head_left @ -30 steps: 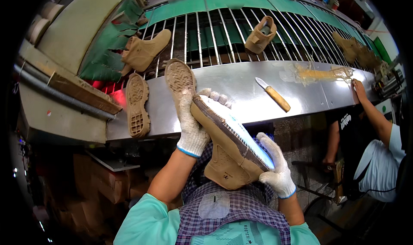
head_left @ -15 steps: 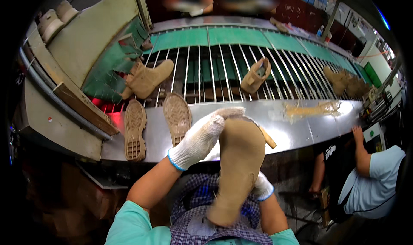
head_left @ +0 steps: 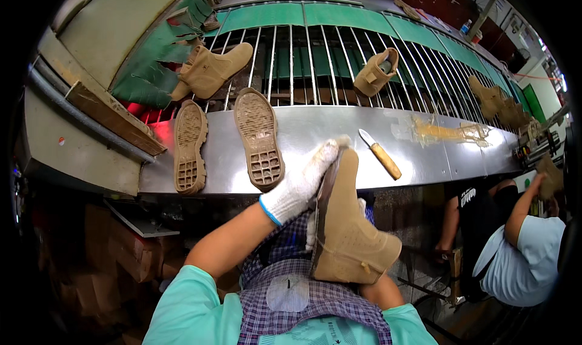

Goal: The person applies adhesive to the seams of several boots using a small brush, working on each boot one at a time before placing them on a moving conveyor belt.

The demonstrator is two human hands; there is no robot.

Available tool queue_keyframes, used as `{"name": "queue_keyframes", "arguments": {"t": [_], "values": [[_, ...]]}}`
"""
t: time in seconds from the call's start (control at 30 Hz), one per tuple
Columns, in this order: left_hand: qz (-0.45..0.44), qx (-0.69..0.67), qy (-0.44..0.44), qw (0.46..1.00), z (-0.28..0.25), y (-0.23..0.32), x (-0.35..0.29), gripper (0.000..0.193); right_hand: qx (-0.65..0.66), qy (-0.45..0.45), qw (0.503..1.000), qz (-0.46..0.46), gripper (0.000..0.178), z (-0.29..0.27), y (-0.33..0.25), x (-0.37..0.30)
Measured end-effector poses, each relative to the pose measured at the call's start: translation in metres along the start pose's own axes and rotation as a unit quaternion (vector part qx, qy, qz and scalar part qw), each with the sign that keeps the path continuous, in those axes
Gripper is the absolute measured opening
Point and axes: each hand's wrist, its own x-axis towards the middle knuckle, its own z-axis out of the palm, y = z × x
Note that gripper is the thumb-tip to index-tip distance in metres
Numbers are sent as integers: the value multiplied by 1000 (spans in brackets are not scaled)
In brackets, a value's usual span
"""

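Note:
A tan ankle boot [head_left: 351, 236] without an outsole is held on its side in front of my apron, toe away from me and shaft toward me. My left hand [head_left: 298, 186], in a white knit glove with a blue cuff, is closed on the toe end along the bottom edge. Behind the boot, my gloved right hand [head_left: 310, 231] supports it; only bits of white fingers show beside the sole edge. A knife [head_left: 383, 156] with a wooden handle lies on the metal ledge ahead. Two brown outsoles, one [head_left: 190, 146] left of the other [head_left: 259, 140], lie treads up.
Beyond the metal ledge [head_left: 303, 123] run metal bars over a conveyor, bearing one boot [head_left: 215, 71] at left, another [head_left: 376, 73] farther right and several more [head_left: 494, 105] at far right. A panelled housing [head_left: 79, 145] stands left. Another person [head_left: 527, 254] sits at right.
The boot has turned from its upper facing me to its side, showing the bottom edge and shaft. The view has tipped downward, and the knife has come into full sight.

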Motion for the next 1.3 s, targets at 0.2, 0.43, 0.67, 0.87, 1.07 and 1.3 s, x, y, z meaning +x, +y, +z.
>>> {"name": "queue_keyframes", "arguments": {"t": [0.2, 0.43, 0.67, 0.87, 1.07, 1.3], "values": [[195, 396, 152, 884, -62, 81, 37, 76, 112, -148, 982, 29, 86, 65, -46, 2], [63, 714, 355, 599, -206, 60, 81, 92, 245, -270, 929, 59, 86, 69, -62, 16], [-54, 621, 368, 690, -220, 60, 83, 79, 280, -321, 905, 6, 82, 71, -67, 26], [12, -90, 162, 983, -152, 95, 64, 27, 243, -265, 931, -57, 71, 75, -84, 13], [82, 81, -11, 993, -63, 108, 23, 39, -45, 0, 969, -244, 67, 81, -87, -7], [15, 157, -45, 986, 8, -19, -14, 58, 1, 90, 986, -143, 76, -1, -47, -60]]}}
